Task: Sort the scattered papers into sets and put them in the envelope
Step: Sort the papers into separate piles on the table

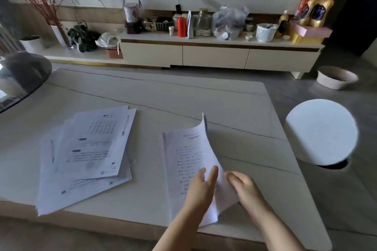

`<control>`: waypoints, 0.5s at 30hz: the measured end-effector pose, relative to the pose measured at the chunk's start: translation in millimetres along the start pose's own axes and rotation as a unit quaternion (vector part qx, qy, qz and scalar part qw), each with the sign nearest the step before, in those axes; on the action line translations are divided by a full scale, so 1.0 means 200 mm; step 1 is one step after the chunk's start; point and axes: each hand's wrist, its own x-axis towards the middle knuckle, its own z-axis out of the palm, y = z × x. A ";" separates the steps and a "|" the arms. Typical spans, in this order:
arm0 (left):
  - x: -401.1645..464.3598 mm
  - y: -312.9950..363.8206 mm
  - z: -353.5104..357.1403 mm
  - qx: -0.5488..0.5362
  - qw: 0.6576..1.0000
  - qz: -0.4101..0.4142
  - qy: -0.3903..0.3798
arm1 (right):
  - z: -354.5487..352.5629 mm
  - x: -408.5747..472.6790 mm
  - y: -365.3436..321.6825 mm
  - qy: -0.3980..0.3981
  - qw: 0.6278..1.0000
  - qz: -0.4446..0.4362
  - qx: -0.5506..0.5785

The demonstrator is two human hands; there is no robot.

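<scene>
Pressing flat on the sheet [183,161], left hand [201,187] has fingers straight. Right hand [244,186] at its 3 o'clock pinches the sheet's lifted, curling right edge. Pile [85,155] lies at 9 o'clock on the table [183,96], apart. Stool [321,131] at 3.

Print on the sheet [187,161] and on the loose stack [85,153] at nine o'clock is too blurred to read. The right hand [245,186] hides the sheet's near corner, its grip unclear; both forearms run off the bottom edge.
</scene>
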 end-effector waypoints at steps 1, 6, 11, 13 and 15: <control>0.03 0.02 0.01 -0.025 1.000 -0.016 0.001 | -0.01 0.03 0.01 -0.026 1.000 0.001 -0.009; 0.11 0.05 0.03 -0.130 0.990 -0.058 -0.022 | -0.08 0.12 0.04 -0.047 0.999 0.019 -0.017; 0.15 0.03 0.05 -0.163 0.983 -0.082 0.034 | -0.05 0.07 0.06 -0.062 0.993 0.091 0.046; 0.14 0.04 0.03 -0.180 0.977 -0.094 0.061 | -0.04 0.06 0.05 -0.072 0.991 0.098 0.052; 0.15 0.04 0.02 -0.192 0.973 -0.104 0.072 | -0.05 0.07 0.05 -0.069 0.989 0.099 0.080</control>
